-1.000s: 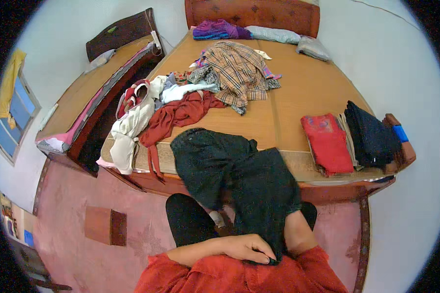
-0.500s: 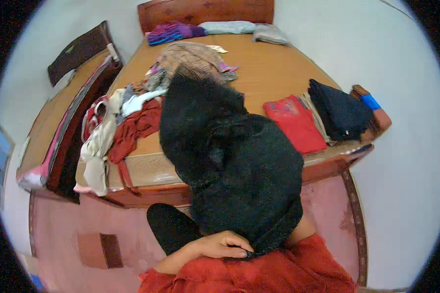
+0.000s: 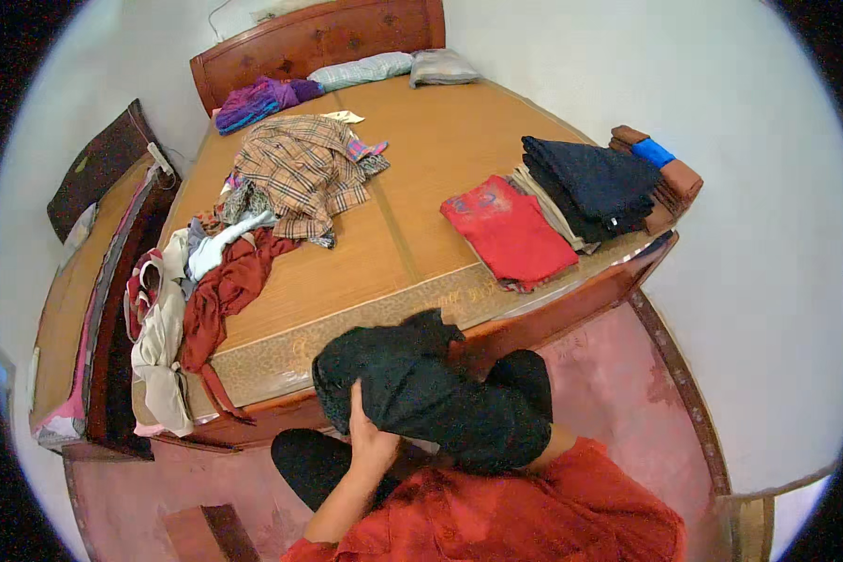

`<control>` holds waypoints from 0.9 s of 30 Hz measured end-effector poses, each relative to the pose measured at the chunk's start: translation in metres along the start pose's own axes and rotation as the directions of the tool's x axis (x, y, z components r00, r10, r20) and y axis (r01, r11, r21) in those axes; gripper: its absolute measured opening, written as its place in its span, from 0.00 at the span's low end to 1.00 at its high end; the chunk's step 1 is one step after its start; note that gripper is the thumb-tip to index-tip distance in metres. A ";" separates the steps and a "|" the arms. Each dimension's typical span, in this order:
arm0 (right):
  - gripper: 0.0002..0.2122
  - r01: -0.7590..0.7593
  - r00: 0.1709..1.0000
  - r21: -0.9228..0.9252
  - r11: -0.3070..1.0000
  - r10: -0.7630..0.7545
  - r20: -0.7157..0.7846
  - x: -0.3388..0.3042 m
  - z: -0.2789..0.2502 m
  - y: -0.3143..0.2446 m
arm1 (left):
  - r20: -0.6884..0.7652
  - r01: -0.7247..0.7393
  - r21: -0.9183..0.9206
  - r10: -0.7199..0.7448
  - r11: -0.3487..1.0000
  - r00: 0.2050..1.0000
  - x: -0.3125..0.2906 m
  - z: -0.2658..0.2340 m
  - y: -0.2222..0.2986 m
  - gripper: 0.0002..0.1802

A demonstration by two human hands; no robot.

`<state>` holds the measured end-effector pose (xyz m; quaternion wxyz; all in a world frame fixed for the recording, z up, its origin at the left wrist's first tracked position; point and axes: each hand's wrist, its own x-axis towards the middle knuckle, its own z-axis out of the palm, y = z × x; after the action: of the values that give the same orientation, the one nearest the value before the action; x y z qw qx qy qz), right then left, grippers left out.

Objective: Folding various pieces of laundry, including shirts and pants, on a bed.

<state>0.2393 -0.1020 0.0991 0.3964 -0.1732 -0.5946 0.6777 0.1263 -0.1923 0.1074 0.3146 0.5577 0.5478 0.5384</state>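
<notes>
A black garment [image 3: 431, 393], bunched and partly folded over, lies across my lap at the foot of the bed; I cannot tell what kind it is. My left hand [image 3: 373, 444] grips its left side, thumb on top and fingers tucked beneath the cloth. From the right my bare forearm [image 3: 558, 444] runs in under the garment, so my right hand is hidden. Just beyond, on the bed's front right, lie a folded red garment [image 3: 510, 232] and a stack of folded dark clothes [image 3: 595, 187].
The wooden bed [image 3: 347, 300] spreads ahead. A plaid shirt [image 3: 295, 169] and a rumpled dark-red garment [image 3: 229, 300] lie in a heap on its left. Pillows [image 3: 361, 70] are by the headboard. A brown block [image 3: 211, 534] stands on the pink floor.
The black garment has come down from being spread out in front of me to a lower bundle. My left hand has moved up from its near edge to its left side.
</notes>
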 end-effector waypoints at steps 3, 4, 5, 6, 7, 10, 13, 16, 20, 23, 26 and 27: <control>0.24 -0.007 1.000 0.012 1.000 0.008 -0.007 -0.005 -0.001 0.000 | 0.063 0.197 -0.433 -0.188 0.880 0.980 0.000 0.001 0.005 0.19; 0.24 -0.010 1.000 0.014 1.000 0.011 -0.005 -0.007 -0.001 -0.001 | -0.001 0.062 -0.317 -0.066 0.946 0.998 0.000 -0.002 0.008 0.13; 0.24 -0.015 1.000 0.017 1.000 0.016 -0.006 -0.008 -0.001 0.000 | -0.010 0.055 -0.320 -0.061 0.946 0.998 0.001 -0.005 0.011 0.13; 0.24 -0.018 1.000 0.020 1.000 0.018 -0.003 -0.010 0.000 0.000 | -0.017 0.067 -0.285 -0.075 0.956 0.997 0.001 -0.008 0.014 0.11; 0.24 -0.016 1.000 0.027 0.999 0.017 -0.010 -0.011 0.000 0.000 | -0.024 0.080 -0.249 -0.089 0.965 0.996 0.001 -0.011 0.017 0.10; 0.25 -0.018 1.000 0.046 0.999 0.018 -0.008 -0.015 0.003 0.000 | 0.002 -0.005 -0.079 0.005 0.997 1.000 -0.003 -0.019 0.027 0.10; 0.25 -0.009 1.000 0.062 0.998 0.010 -0.015 -0.014 0.004 -0.001 | 0.256 -0.291 0.118 0.254 0.949 0.933 -0.009 -0.019 0.037 0.10; 0.25 0.007 1.000 0.079 0.997 -0.004 -0.031 -0.009 0.002 -0.006 | 0.651 -0.256 -0.387 0.459 0.886 0.605 -0.008 -0.007 0.043 0.07; 0.25 0.032 0.999 0.103 0.994 -0.027 -0.047 0.004 -0.003 -0.012 | 0.791 -0.006 -0.562 0.540 0.827 0.287 -0.008 0.006 0.048 0.08; 0.25 0.046 0.998 0.119 0.992 -0.041 -0.046 0.008 -0.006 -0.016 | 0.809 0.003 -0.547 0.528 0.837 0.257 -0.003 0.004 0.045 0.09; 0.25 0.047 0.997 0.036 0.998 -0.045 -0.059 0.005 -0.005 -0.015 | 0.781 -0.092 -0.461 0.453 0.883 0.429 0.002 -0.014 0.043 0.11; 0.25 0.017 1.000 0.115 0.993 -0.015 -0.017 0.002 -0.003 -0.013 | 0.711 -0.123 -0.399 0.391 0.909 0.584 0.002 -0.023 0.042 0.12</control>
<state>0.2447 -0.0991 0.1110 0.4159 -0.1507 -0.5525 0.7064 0.1157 -0.2038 0.1522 0.5197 0.7527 0.1788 0.3624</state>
